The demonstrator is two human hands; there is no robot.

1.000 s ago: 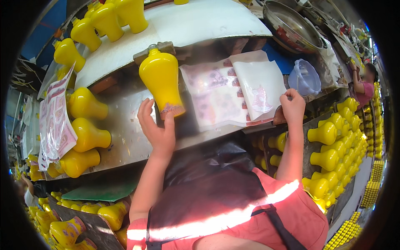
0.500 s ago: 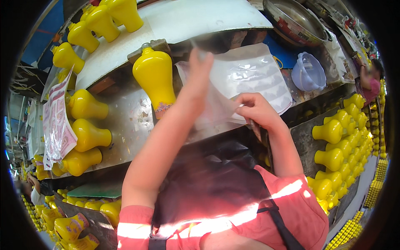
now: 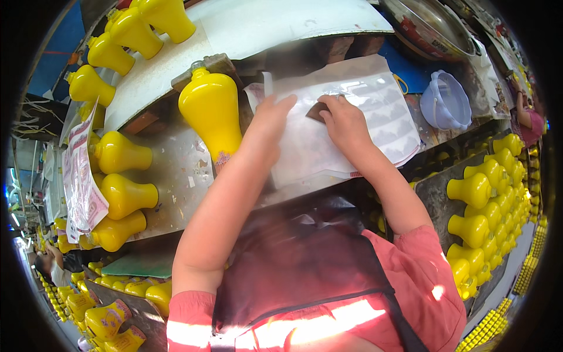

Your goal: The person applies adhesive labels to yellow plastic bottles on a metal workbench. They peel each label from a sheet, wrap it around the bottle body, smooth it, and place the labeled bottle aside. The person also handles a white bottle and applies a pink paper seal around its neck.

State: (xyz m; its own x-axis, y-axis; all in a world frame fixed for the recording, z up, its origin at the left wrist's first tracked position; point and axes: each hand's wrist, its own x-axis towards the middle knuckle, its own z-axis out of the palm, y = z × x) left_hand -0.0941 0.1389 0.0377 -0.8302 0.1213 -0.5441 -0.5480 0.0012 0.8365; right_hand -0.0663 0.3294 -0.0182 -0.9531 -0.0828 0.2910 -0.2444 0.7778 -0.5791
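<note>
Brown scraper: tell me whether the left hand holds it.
No, the right hand holds the brown scraper; the left hand is apart from it.

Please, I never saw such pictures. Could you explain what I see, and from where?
There is no machine: a person works bare-handed. The rounded view comes from the left of two fisheye cameras on the person's head, looking down. On the metal bench lie yellow bottles and pale sheets; a lilac bucket is at the right. The right hand holds a dark flat piece over the sheets. The left hand is at their left side; its grip is unclear.
</note>
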